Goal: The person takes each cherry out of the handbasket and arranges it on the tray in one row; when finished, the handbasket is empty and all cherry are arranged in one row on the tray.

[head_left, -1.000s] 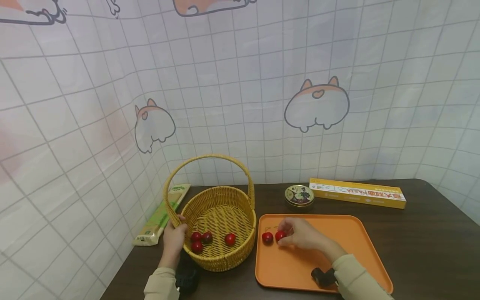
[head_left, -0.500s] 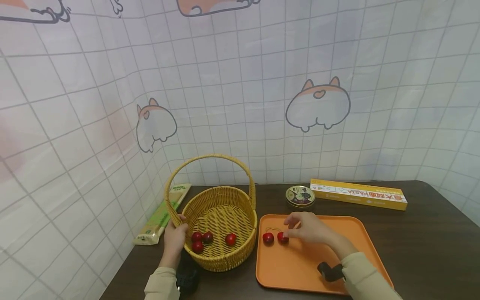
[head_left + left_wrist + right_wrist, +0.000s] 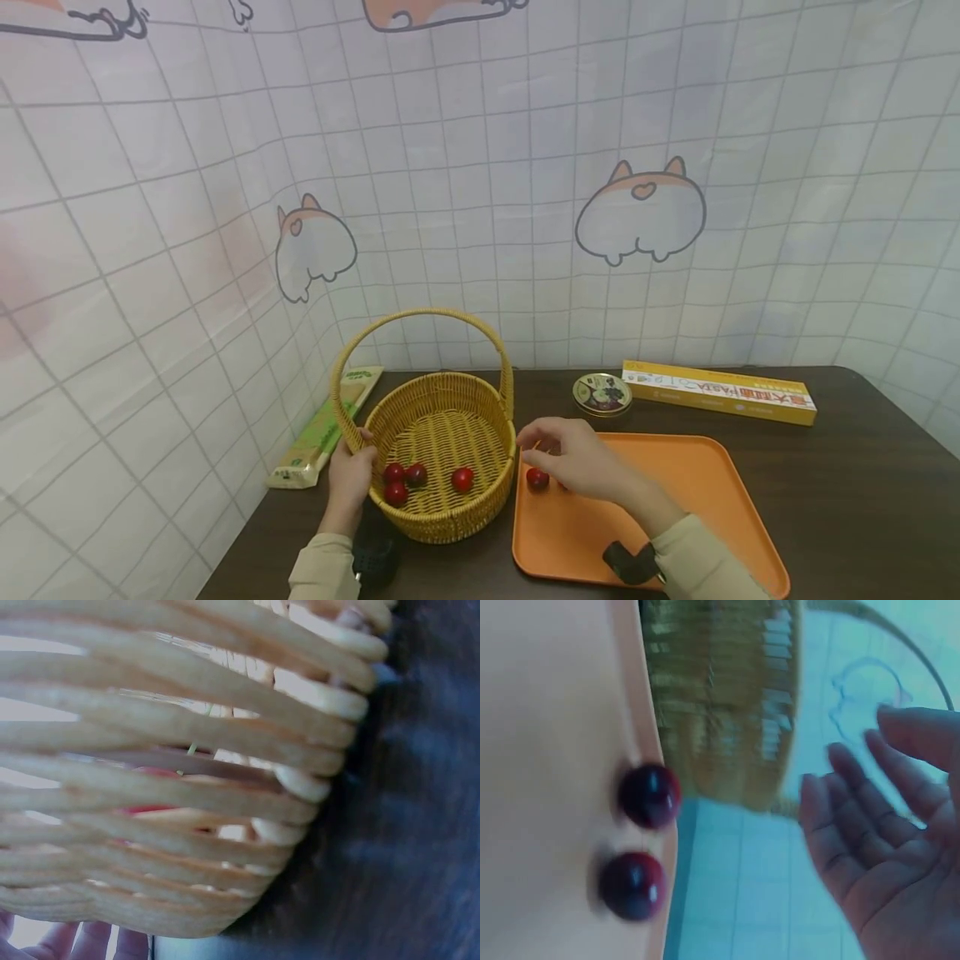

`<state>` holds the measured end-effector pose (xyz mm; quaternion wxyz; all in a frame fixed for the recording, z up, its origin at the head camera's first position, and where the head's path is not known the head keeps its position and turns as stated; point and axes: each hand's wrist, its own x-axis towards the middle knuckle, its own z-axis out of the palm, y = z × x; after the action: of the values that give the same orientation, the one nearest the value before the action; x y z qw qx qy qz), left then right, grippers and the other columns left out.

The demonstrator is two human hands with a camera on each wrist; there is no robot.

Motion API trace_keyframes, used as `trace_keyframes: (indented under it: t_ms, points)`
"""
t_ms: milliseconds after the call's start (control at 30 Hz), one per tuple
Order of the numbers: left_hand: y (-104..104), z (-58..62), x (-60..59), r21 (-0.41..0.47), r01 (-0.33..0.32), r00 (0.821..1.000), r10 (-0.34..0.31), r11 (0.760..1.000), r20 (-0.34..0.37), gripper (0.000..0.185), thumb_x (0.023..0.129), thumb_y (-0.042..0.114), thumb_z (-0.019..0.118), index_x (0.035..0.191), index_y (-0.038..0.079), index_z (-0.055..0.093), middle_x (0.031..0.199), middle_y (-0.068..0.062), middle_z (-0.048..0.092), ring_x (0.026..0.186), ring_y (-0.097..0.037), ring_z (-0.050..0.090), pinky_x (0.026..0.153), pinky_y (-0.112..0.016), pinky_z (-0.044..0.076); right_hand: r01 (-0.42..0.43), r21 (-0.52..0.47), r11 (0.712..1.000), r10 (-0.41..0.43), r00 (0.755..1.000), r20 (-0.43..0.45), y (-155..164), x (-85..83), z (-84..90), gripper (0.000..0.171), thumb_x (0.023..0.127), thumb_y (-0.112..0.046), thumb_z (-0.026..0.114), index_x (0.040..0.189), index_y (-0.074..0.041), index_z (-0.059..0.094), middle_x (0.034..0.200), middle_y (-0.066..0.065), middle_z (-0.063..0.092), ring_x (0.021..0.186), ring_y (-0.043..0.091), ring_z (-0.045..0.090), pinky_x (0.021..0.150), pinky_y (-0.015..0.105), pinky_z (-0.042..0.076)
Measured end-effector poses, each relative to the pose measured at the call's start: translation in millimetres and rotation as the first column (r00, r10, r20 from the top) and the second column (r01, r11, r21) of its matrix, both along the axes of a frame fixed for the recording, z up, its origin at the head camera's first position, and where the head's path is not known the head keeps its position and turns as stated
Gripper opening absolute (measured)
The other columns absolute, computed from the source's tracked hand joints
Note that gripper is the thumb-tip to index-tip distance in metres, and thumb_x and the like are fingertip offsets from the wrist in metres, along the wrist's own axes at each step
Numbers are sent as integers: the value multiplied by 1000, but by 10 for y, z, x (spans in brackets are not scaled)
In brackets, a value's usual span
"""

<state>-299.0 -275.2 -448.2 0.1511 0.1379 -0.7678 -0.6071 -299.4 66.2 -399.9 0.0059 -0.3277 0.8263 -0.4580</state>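
My left hand (image 3: 350,482) grips the left rim of the yellow wicker basket (image 3: 442,429), by the foot of its handle. In the left wrist view its fingers (image 3: 90,941) show below the basket weave (image 3: 187,780). Several red cherries (image 3: 462,479) lie inside near the front. My right hand (image 3: 581,458) is above the left part of the orange tray (image 3: 667,508), close to the basket, fingers loosely bent around nothing. Two cherries sit on the tray beneath it: the left cherry (image 3: 537,478) is visible, the other mostly hidden. Both cherries (image 3: 632,886) appear in the right wrist view.
Behind the tray stand a round tin (image 3: 602,393) and a long yellow pasta box (image 3: 720,393). A green packet (image 3: 318,442) lies left of the basket, beside the wall sheet. Dark tabletop (image 3: 847,492) extends to the right of the tray.
My right hand was at the right-hand cherry, drew back from it slightly, then moved left over both cherries toward the basket. Both cherries stay on the tray. My left hand keeps its grip.
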Motion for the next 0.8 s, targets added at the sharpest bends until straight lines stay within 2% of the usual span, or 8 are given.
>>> trace_keyframes:
  t_ms: [100,200,300,467,633,800]
  points:
    - [-7,-11,-1,-3,-5,1000,5,1000,0,32,88,4,43,119,1,47,113,-19,45,98,-34,45,79,-43,36,-49,-60,997,45,997,-56,-198,13,-20,12,93,-16,65,104,-15,69,102,-1,69,88,14,65,76,29,52]
    - [-15,-24,-3,-7,-14,1000,14,1000,2,31,88,5,44,119,2,48,106,-17,47,96,-32,45,77,-42,36,-59,-54,997,50,987,-150,-384,-31,-66,13,93,-11,64,102,-18,70,102,0,70,87,9,65,77,28,52]
    - [-20,-26,-7,-13,-14,1000,14,1000,13,31,89,5,45,120,3,48,99,-14,46,93,-31,44,76,-41,35,-45,12,999,46,979,-200,-535,-101,-101,14,93,-9,63,102,-17,71,101,1,71,88,9,64,76,27,52]
    - [-15,-6,-10,-19,-9,1000,9,1000,25,33,89,6,44,122,3,47,99,-13,44,92,-31,43,77,-42,33,-65,164,984,93,981,-168,-737,-185,-90,18,91,-8,63,108,-13,70,103,3,70,93,14,65,78,29,52]
    - [-9,15,-5,-23,-9,1000,9,1000,26,32,89,5,44,121,3,47,98,-12,44,88,-29,43,75,-41,34,-46,330,943,105,981,-162,-910,-234,-96,25,88,-13,68,113,-18,70,111,-1,68,105,17,62,83,33,51]
    - [-3,28,-3,-27,-12,1000,13,1000,19,32,89,5,44,120,2,48,95,-11,45,82,-26,43,72,-38,34,13,488,873,73,985,-157,-1046,-259,-83,37,84,-20,74,121,-21,67,122,-3,63,112,19,59,80,35,51]
